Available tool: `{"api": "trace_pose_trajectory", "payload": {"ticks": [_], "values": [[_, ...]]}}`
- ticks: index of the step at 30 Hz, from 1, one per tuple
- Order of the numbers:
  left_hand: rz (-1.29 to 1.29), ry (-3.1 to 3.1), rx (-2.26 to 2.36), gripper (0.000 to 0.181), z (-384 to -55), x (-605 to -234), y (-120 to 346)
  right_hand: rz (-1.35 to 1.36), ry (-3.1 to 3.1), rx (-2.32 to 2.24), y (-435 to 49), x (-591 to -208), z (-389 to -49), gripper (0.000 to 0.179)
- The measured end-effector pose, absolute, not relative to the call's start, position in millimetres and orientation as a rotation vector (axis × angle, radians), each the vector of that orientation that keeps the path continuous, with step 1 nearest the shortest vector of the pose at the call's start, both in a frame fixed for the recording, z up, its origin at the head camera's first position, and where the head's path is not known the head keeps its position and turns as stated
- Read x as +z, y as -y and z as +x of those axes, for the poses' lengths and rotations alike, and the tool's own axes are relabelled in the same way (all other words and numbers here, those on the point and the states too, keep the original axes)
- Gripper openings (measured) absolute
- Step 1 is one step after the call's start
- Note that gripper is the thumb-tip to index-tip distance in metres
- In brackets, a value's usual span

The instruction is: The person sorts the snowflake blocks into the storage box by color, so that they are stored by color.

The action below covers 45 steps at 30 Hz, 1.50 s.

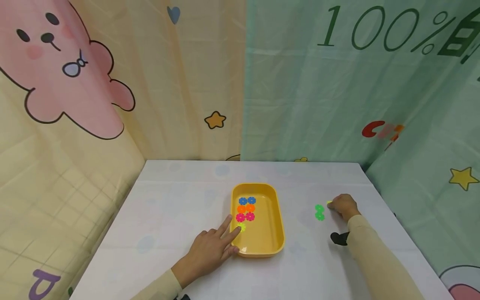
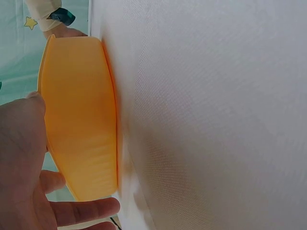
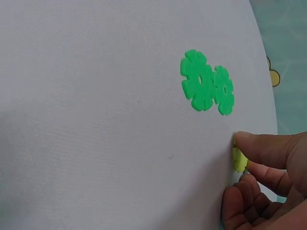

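Observation:
My left hand [image 1: 210, 252] lies at the left side of a yellow tray [image 1: 275, 216], fingers spread and fairly straight. Its index fingertip reaches over the rim to a yellow snowflake disc [image 1: 241, 227] inside; other fingers stay outside along the wall [image 2: 81, 120]. To the right, my right hand [image 1: 344, 206] pinches another yellow snowflake disc [image 3: 239, 159] between thumb and finger, close over the table. Beside it lie two green snowflake discs [image 3: 197, 81], edge to edge. Within the tray, pairs of blue [image 1: 243, 201], orange [image 1: 250, 208] and pink discs [image 1: 240, 217] form rows.
A white-covered table [image 1: 161, 208] carries the tray near its middle. Printed curtains [image 1: 210, 75] hang behind the table and along both sides. A black strap end [image 1: 339, 238] sticks out from the right wrist.

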<state>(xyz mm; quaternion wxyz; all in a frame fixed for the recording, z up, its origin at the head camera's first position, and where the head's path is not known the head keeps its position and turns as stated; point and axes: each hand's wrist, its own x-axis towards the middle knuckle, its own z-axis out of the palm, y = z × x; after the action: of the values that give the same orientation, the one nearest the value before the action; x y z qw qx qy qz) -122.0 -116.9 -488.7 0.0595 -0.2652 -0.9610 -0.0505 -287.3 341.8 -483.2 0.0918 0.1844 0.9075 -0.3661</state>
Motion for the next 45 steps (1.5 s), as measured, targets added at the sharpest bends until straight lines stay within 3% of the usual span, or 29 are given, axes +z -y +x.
{"api": "trace_pose_trajectory", "payload": {"ticks": [27,45], "values": [[-0.804,2.907,-0.171,0.060,-121,-487,117,0.749,-2.452,-1.459,-351,-487,-286,0.037],[-0.806,2.890,-0.172,0.061,-122,-489,118,0.587,-2.357,-1.686,-327,-466,-291,0.039]]}}
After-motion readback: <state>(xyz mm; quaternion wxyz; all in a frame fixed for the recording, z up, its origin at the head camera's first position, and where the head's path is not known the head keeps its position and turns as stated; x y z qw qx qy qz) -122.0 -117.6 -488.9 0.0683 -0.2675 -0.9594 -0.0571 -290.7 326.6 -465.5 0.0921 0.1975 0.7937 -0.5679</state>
